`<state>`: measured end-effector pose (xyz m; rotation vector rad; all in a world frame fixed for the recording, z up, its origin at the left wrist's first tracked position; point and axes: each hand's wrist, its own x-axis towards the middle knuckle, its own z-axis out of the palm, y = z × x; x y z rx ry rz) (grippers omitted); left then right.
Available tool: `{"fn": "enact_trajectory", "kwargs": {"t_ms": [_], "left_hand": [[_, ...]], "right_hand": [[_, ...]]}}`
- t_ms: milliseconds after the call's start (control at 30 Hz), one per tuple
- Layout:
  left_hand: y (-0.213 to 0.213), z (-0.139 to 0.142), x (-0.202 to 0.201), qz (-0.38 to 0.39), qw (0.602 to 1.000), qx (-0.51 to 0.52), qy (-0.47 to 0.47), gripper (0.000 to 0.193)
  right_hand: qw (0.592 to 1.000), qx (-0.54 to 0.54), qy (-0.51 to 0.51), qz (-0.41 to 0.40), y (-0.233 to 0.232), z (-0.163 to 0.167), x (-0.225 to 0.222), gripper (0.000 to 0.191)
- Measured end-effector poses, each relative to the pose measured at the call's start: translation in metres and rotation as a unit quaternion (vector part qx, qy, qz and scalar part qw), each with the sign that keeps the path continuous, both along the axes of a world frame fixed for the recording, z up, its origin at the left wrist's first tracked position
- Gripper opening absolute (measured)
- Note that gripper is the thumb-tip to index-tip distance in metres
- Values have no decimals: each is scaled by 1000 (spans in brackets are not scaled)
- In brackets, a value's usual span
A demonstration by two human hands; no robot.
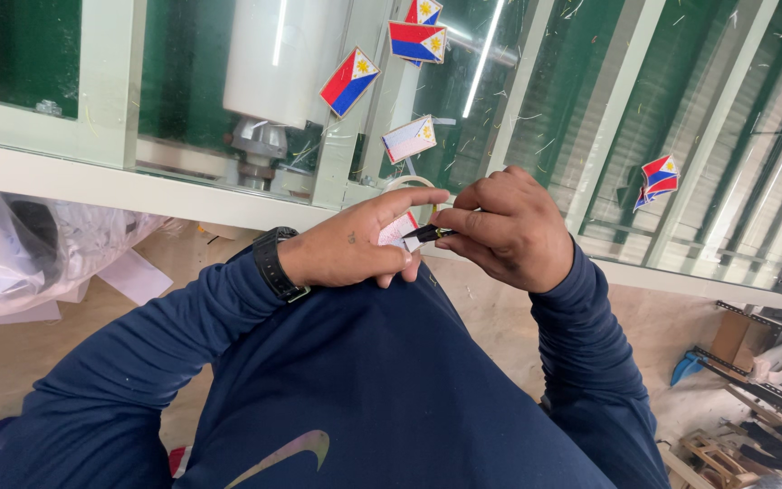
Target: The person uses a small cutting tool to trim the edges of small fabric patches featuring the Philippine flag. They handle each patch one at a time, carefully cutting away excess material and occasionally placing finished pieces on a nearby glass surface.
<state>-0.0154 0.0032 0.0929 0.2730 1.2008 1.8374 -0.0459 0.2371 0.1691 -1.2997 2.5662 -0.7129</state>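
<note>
My left hand (355, 244) pinches a small rectangular flag patch (397, 230), its pale back side toward me, between thumb and forefinger. My right hand (504, 226) holds a small black pointed tool (427, 233) whose tip touches the patch's edge. Both hands meet in front of my chest, just below the edge of a glass-topped table (183, 204). A black wristwatch (275, 263) sits on my left wrist. I wear dark blue long sleeves.
Several red, blue and white flag patches lie on the glass: one (349, 81) at centre, two (418, 38) above it, one face down (409, 138), a pair (659, 177) at right. A white roll (273, 59) stands beneath the glass. Plastic bags (20, 254) sit left; clutter lies lower right.
</note>
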Motion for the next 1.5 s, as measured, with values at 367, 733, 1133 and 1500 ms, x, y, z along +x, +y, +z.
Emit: {"fn": "enact_trajectory", "kwargs": {"t_ms": [367, 733, 1133, 1500], "left_hand": [[3, -2, 8, 73, 981, -57, 173, 83], [-1, 3, 6, 53, 991, -42, 119, 83], [-3, 0, 4, 8, 999, -27, 41, 78], [-1, -5, 0, -11, 1000, 20, -13, 80]], "right_hand": [[1000, -4, -29, -11, -1, 1, -1, 34], [1000, -8, -7, -8, 1, 1, 3, 33], [1000, -1, 15, 1, -1, 2, 7, 32], [1000, -13, 13, 0, 2, -4, 9, 30]]}}
